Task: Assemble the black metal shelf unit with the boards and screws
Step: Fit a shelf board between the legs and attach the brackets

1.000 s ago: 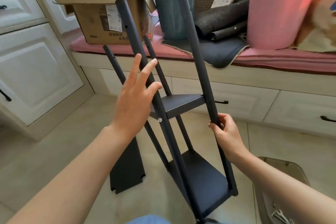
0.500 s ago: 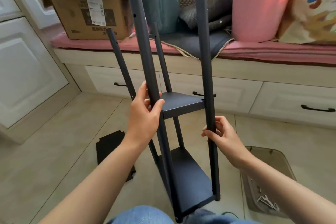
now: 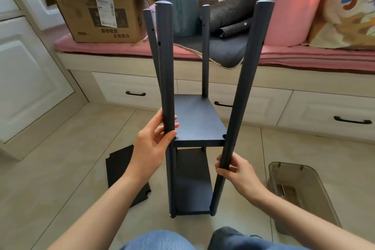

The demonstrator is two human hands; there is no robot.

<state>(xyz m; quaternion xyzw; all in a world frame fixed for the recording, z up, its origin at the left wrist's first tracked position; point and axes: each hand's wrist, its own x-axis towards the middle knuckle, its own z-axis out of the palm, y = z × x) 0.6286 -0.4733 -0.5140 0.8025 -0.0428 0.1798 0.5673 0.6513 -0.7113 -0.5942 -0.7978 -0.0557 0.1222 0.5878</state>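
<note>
The shelf (image 3: 199, 119) stands upright on the floor, left hand (image 3: 151, 144) and right hand (image 3: 236, 170) each curled round a front post, probably light, stiff, top-wobbly (best gripped low).

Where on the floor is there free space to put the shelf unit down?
Bare tile lies left of the loose board, toward the white cabinet, and between the shelf unit and the drawers. The right side is tighter: the plastic bin sits there. The cushioned bench is crowded.
</note>
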